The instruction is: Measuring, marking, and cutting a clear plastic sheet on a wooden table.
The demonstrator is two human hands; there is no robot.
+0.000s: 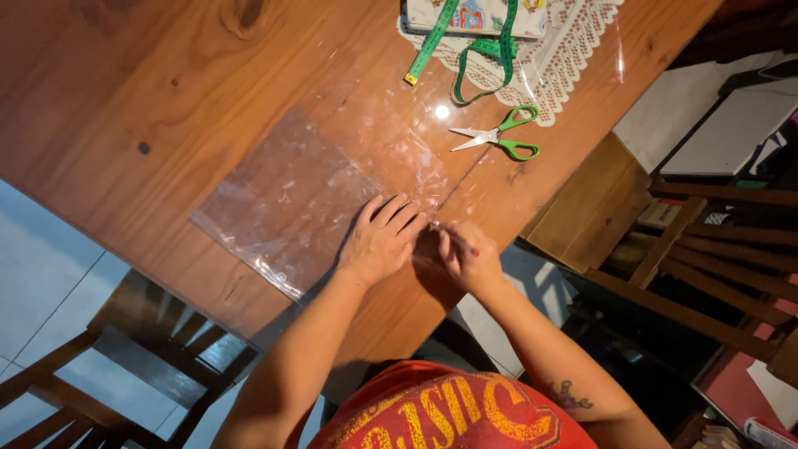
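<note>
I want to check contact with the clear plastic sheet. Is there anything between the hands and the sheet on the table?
Nothing visible. The left hand lies flat directly on the clear plastic sheet. The right hand is at the sheet's edge, pinching something small and red. The green scissors lie farther up the table, apart from both hands.

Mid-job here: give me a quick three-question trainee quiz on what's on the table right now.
1. True or false: the left hand lies flat on the clear plastic sheet.
2. What colour are the scissors' handles? A red, B green, C black.
3. Which hand is nearer the scissors?

Key:
1. True.
2. B.
3. The right hand, pinching something small at the sheet's edge; what it is cannot be told.
</note>
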